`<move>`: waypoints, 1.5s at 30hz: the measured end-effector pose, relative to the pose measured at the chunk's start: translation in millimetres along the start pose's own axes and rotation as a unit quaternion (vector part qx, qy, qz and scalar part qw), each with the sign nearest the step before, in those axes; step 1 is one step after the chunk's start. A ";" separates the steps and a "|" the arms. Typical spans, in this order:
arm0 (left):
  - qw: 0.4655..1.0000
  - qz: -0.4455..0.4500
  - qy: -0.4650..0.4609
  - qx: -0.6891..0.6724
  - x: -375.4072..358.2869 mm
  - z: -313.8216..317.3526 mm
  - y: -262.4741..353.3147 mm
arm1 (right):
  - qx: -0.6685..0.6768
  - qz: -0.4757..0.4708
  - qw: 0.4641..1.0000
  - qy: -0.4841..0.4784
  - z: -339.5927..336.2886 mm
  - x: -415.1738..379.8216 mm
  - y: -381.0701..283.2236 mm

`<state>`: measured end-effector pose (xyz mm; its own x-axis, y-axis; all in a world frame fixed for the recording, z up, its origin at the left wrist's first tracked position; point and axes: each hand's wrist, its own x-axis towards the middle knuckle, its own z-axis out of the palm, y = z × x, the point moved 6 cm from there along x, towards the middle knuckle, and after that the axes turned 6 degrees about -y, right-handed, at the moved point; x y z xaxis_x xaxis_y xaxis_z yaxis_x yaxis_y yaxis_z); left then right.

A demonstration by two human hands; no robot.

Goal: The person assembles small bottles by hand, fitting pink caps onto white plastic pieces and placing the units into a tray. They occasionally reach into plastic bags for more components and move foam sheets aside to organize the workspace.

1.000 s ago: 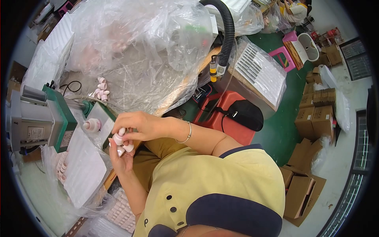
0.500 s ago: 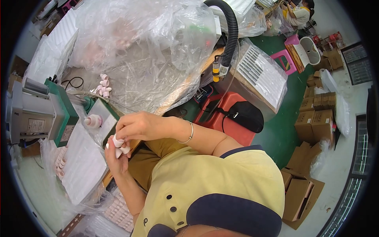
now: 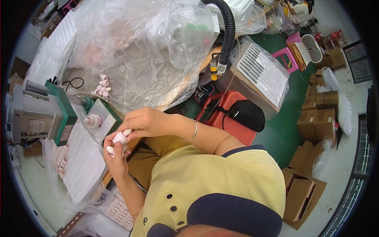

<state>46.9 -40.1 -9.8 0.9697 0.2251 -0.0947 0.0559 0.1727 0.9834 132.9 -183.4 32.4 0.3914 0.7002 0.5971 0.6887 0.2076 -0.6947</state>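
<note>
The left hand curls around small pale pink pieces, which sit between its thumb and fingers. Opposite, the right hand pinches the uppermost piece's rounded tip

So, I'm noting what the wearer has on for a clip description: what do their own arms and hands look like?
Both the left hand and right hand are ungloved. The right wrist carries a thin silver-coloured bangle. The right arm leaves a short pale yellow sleeve edged in navy; the left forearm shows no sleeve.
</note>
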 end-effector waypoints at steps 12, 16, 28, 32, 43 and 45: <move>0.999 -0.018 -0.030 0.017 -2.4 -10.7 12.3 | -0.059 -0.054 0.997 0.005 -0.6 6.4 -12.4; 0.990 0.038 -0.008 0.135 -8.1 -8.8 37.2 | -0.052 -0.022 0.998 0.004 5.0 13.9 -10.3; 0.999 -0.012 -0.026 0.035 -9.3 -41.2 35.3 | -0.078 -0.049 0.995 -0.026 29.4 41.2 -24.4; 0.999 0.028 -0.016 0.044 -9.2 -40.9 39.4 | -0.042 0.029 0.998 -0.029 35.2 38.7 -12.9; 0.997 -0.028 0.021 0.070 -7.2 -58.8 28.6 | -0.107 -0.042 0.993 -0.004 38.1 39.1 -13.6; 0.997 -0.030 0.027 0.073 -6.9 -59.7 30.2 | -0.119 -0.056 0.991 0.012 35.0 38.8 -14.4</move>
<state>27.7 20.8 11.3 0.9499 0.2700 -0.1576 0.1506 0.0468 0.9875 116.8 -135.3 51.6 0.3161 0.6650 0.6767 0.8521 0.1147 -0.5106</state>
